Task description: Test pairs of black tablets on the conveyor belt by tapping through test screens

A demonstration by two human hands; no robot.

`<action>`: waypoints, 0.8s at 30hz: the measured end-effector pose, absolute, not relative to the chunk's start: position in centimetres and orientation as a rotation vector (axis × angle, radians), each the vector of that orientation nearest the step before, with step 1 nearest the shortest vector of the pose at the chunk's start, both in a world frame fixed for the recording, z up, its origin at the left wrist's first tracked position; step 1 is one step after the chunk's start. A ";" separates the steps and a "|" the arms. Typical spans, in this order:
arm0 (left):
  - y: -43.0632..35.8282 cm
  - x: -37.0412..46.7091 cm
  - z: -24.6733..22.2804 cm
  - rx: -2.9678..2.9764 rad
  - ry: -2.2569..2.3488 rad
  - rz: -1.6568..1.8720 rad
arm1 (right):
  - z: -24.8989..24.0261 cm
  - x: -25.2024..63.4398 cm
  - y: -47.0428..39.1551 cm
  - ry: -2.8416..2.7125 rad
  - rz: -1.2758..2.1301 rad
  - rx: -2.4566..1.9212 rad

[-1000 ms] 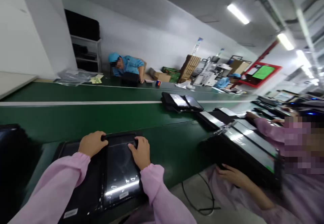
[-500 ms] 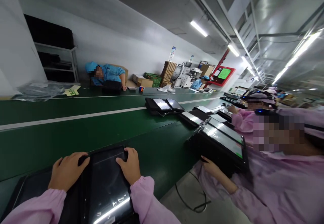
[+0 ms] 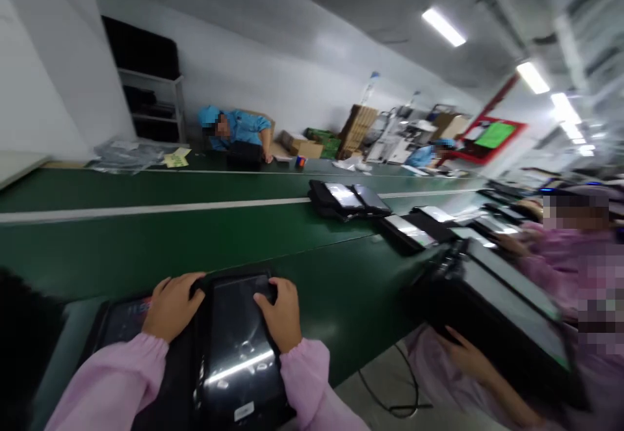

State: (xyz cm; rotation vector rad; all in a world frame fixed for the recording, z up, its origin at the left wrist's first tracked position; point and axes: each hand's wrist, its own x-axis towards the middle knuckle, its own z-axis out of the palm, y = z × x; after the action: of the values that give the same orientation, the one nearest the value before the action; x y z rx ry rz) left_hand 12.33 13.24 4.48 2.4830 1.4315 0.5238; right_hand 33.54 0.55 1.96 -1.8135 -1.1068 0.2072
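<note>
Head view: a dark tablet (image 3: 241,343) lies flat at the near edge of the green tabletop (image 3: 146,242), its glossy screen turned up and catching a streak of ceiling light. It is held at its far end by both hands. The left hand (image 3: 170,306) is curled over the far left corner, fingers bent down over the edge; the right hand (image 3: 279,311) is closed over the far right corner, thumb laid on the glass. Each grip is thus narrow and shut on the tablet. Both arms are covered by pink sleeves. A second panel (image 3: 119,320) lies just beside the tablet on the left, partly under the left wrist.

As to progress, the tablet is judged to be seated on the tabletop and merely steadied; nothing is seen being fitted, peeled or plugged, so the work on this unit appears to be at a holding stage, with whatever follows not yet begun. Whether the tablet is powered cannot be told, since the screen shows only reflections.

Farther along, a stack of tablets (image 3: 348,198) rests near the white line. At the right, a co-worker's hand (image 3: 463,353) supports a large black unit (image 3: 492,314) from beneath.
</note>
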 end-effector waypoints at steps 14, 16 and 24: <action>11.0 13.0 5.7 2.314 1.439 0.481 | 1.8 34.4 -1.1 -1.229 0.351 -1.904; 10.6 11.7 7.3 2.292 1.424 0.486 | 2.6 34.2 -2.4 -1.221 0.456 -1.918; -0.7 -1.5 8.1 2.197 1.330 0.240 | 0.0 34.5 -14.1 -1.587 0.706 -1.866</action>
State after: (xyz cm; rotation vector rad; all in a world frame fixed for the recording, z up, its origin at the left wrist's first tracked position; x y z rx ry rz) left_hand -1.48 -0.69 8.09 2.1967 1.3304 0.2399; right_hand 34.51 -14.09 -0.04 -1.8657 -1.5875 0.7064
